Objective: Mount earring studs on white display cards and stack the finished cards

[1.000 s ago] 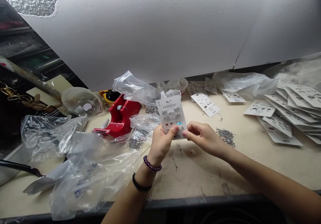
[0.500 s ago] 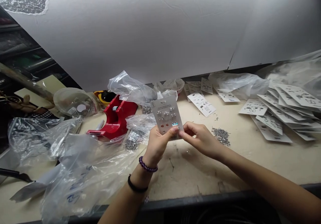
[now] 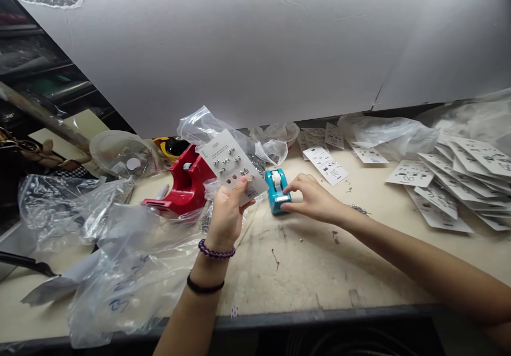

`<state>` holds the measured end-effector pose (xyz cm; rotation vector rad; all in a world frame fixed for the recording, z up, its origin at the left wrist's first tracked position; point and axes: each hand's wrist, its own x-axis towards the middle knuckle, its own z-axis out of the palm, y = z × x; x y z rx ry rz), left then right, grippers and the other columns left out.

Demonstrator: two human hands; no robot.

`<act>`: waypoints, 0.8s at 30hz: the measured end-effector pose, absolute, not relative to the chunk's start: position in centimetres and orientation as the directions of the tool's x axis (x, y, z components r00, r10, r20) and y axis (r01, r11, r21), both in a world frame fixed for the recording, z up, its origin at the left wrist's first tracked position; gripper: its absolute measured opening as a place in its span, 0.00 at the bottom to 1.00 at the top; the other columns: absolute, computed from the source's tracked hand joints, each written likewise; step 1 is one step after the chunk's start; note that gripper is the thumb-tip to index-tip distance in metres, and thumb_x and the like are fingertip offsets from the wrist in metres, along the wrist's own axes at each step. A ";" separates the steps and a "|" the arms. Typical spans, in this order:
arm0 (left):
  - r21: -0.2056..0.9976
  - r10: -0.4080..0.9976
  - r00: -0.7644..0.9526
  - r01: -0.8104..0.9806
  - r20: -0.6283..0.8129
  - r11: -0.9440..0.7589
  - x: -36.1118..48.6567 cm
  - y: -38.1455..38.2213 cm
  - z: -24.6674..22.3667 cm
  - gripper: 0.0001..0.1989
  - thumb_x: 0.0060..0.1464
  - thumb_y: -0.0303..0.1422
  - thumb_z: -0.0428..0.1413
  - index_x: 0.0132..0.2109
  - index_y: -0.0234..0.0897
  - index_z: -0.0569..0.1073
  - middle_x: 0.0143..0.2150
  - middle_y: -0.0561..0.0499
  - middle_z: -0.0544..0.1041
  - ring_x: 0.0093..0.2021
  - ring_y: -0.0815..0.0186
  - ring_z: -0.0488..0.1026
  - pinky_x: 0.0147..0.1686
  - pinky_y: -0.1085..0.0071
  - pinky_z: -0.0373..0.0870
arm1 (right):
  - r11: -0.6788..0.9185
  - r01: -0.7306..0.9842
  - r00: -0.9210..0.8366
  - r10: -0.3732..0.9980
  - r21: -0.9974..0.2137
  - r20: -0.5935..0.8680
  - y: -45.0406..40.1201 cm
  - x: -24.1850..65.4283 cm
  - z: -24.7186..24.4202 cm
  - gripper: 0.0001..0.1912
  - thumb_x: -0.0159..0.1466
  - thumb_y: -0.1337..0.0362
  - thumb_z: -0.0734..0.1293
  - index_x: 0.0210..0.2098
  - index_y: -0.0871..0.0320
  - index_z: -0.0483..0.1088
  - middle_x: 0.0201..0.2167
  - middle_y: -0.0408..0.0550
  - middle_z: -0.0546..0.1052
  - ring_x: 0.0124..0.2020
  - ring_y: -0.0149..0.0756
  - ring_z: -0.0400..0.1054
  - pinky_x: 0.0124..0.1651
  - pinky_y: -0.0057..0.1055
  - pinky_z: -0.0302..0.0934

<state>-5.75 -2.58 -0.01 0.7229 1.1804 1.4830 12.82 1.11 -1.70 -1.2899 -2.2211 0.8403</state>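
My left hand (image 3: 229, 207) pinches a grey-white card (image 3: 223, 156) set with several small metallic earrings, thumb on its face. The card is tilted, to the left of a blue tape dispenser (image 3: 275, 193) on the table. A white roll sits in the dispenser. Over the dispenser's right side is my right hand (image 3: 309, 199), thumb and forefinger apart at its front part. Whether a strip of tape lies between those fingertips cannot be made out. Behind the right wrist a small pile of metal pieces (image 3: 359, 209) is partly hidden.
A red tape dispenser (image 3: 187, 185) and clear plastic bags (image 3: 120, 281) lie to the left. Many printed cards (image 3: 459, 185) are piled at the right. More cards (image 3: 325, 164) lie at the back, by the grey wall panel (image 3: 239, 52). Small metal bits dot the table (image 3: 295, 281).
My right hand has left the card and moved to the blue tape dispenser. My left hand has carried the card left and tilted it, uncovering the dispenser behind it.
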 end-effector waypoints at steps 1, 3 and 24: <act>0.932 0.957 -0.247 -0.358 -0.150 0.053 -5.7 -2.6 0.0 0.17 0.42 0.38 0.60 0.41 0.38 0.71 0.40 0.52 0.76 0.34 0.71 0.73 0.22 0.82 0.67 | 0.369 0.605 -0.460 0.885 -0.705 0.069 1.1 12.6 -1.9 0.16 0.52 0.54 0.66 0.35 0.58 0.71 0.35 0.49 0.65 0.43 0.41 0.57 0.44 0.38 0.54; 0.932 0.961 -0.230 -0.358 -0.153 0.063 -5.6 -2.7 0.0 0.17 0.43 0.38 0.60 0.41 0.39 0.70 0.39 0.53 0.76 0.34 0.71 0.73 0.22 0.82 0.67 | 0.320 0.560 -0.420 0.905 -0.764 0.071 0.9 12.3 -2.6 0.13 0.53 0.56 0.65 0.35 0.58 0.71 0.34 0.48 0.65 0.41 0.38 0.58 0.43 0.36 0.54; 0.929 0.947 -0.297 -0.369 -0.127 0.009 -5.0 -2.8 -0.1 0.18 0.43 0.36 0.60 0.43 0.37 0.70 0.41 0.51 0.75 0.34 0.70 0.73 0.21 0.81 0.68 | -0.219 0.172 -0.327 0.907 -0.960 -0.266 1.7 11.3 -2.5 0.15 0.52 0.54 0.65 0.24 0.61 0.66 0.24 0.43 0.67 0.26 0.28 0.58 0.31 0.28 0.51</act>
